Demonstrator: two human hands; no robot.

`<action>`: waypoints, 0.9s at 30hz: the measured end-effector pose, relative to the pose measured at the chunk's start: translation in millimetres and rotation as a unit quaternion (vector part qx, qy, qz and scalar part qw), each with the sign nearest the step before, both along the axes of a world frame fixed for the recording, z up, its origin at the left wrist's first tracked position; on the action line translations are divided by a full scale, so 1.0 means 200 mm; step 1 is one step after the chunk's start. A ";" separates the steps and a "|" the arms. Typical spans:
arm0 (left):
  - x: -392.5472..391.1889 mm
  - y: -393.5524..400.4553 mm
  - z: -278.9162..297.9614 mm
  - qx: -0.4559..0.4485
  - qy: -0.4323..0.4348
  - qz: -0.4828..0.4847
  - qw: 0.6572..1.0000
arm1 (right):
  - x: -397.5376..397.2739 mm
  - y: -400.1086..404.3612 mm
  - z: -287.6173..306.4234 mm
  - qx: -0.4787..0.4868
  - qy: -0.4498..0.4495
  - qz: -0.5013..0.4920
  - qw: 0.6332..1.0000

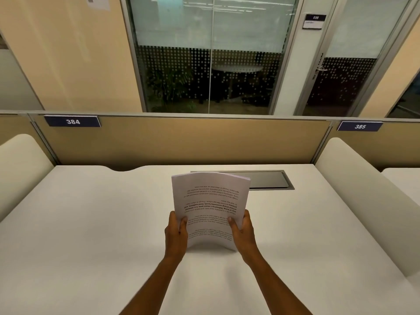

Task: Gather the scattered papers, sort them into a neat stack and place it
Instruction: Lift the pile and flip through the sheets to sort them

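A stack of white printed papers point(210, 198) stands on its lower edge on the white desk point(91, 223), leaning away from me, its text upside down. My left hand point(176, 235) grips the stack's lower left side, thumb on the front sheet. My right hand point(243, 235) grips the lower right side the same way. The sheets' top edges are slightly fanned and bowed. No loose papers lie elsewhere on the desk.
A dark cable hatch point(268, 179) is set into the desk behind the papers. A beige partition point(181, 139) with labels 384 and 385 bounds the far edge. Cream side dividers point(363, 189) flank the desk on both sides.
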State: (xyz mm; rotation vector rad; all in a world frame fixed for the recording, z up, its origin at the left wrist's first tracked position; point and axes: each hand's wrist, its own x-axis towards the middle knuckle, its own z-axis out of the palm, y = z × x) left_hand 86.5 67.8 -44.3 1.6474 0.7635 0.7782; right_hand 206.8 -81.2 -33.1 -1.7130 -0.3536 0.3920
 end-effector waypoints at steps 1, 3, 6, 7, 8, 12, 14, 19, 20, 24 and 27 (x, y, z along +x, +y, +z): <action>0.00 0.00 -0.02 0.002 0.008 -0.003 1.000 | -0.01 -0.01 -0.01 0.000 0.004 -0.002 1.000; 0.00 0.01 -0.04 0.008 0.019 -0.006 1.000 | -0.01 -0.01 -0.02 -0.004 0.009 -0.004 1.000; 0.01 0.03 -0.02 0.014 0.033 -0.016 0.999 | 0.01 0.00 -0.01 -0.011 0.009 0.001 1.000; 0.02 0.04 -0.01 0.021 0.037 -0.024 0.999 | 0.02 0.00 0.00 -0.009 0.010 0.003 1.000; 0.03 0.05 0.01 0.028 0.039 -0.035 0.998 | 0.03 0.00 0.01 -0.006 0.012 0.003 1.000; 0.05 0.15 0.10 0.067 0.060 -0.100 0.991 | 0.10 -0.03 0.08 0.027 0.015 0.005 1.000; 0.07 0.22 0.18 0.098 0.082 -0.133 0.983 | 0.15 -0.05 0.14 0.058 0.012 0.003 0.998; 0.10 0.37 0.37 0.181 0.134 -0.177 0.958 | 0.29 -0.11 0.27 0.098 0.004 -0.015 0.995; 0.11 0.39 0.41 0.194 0.138 -0.175 0.955 | 0.32 -0.13 0.29 0.083 -0.009 -0.018 0.996; 0.13 0.44 0.57 0.255 0.146 -0.164 0.942 | 0.40 -0.17 0.34 0.028 -0.056 0.006 0.998; 0.15 0.45 0.65 0.290 0.154 -0.177 0.928 | 0.44 -0.19 0.35 -0.024 -0.091 0.062 0.994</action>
